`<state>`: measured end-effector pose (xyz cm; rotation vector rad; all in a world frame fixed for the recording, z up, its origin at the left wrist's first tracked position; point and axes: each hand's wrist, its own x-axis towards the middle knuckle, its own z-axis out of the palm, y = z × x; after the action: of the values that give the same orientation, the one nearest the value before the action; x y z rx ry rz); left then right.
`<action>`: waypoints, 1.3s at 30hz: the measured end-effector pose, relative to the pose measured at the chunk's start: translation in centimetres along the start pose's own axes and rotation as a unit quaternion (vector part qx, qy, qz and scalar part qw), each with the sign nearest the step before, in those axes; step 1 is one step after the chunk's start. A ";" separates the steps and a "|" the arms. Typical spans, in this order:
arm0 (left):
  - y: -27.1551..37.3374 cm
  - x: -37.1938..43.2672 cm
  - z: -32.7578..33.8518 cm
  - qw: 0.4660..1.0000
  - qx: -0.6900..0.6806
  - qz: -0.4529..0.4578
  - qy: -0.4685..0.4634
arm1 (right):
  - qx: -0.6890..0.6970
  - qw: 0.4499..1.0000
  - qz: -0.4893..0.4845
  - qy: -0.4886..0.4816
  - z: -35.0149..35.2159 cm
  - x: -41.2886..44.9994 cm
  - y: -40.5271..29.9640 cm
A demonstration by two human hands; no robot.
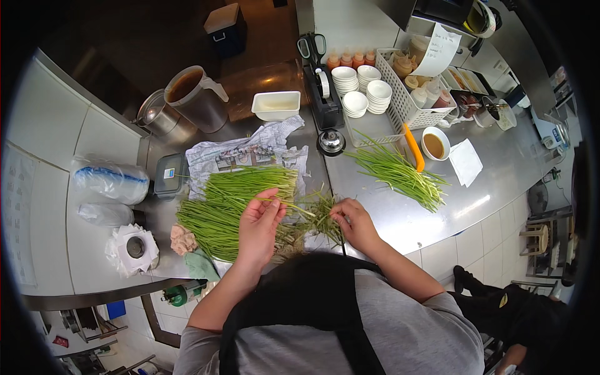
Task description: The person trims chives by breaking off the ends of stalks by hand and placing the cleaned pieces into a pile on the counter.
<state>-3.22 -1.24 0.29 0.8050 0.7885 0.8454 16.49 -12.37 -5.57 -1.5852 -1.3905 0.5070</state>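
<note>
Between the thumb and fingers of my left hand (263,220) is a thin green stalk (300,209), its pale end pointing right. Beneath and left of that hand lies a large pile of long green stalks, likely garlic chives (211,213), partly on crumpled newspaper (225,152). My right hand (352,220) has its fingertips pinched over a heap of trimmed, wilted scraps (323,213); whether they grip a scrap cannot be told. A smaller bunch of green stalks (398,176) rests on the steel counter to the right, by an orange curved handle (413,147).
Behind stand a brown-filled pitcher (199,103), a white tub (276,107), a call bell (331,142), stacked white bowls (355,103) and a basket of bottles (398,93). A sauce bowl (435,144) and napkins (465,162) lie right. Another person (511,309) is at lower right.
</note>
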 end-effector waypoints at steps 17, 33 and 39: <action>-4.6 0.8 0.2 0.984 0.165 -0.027 -0.060 | 0.209 0.947 0.181 -0.163 1.1 1.5 -1.7; -1.9 16.9 -7.7 0.669 0.698 0.231 -0.103 | -0.368 0.918 0.126 0.070 -10.5 3.6 5.8; -0.4 16.8 -6.0 0.596 0.780 0.136 -0.134 | -0.469 0.861 0.102 0.171 -10.5 2.6 6.1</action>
<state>-0.81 14.69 -7.26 2.6166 1.0482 0.0080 28.86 -13.34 -5.04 -2.4598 -1.2428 -0.4279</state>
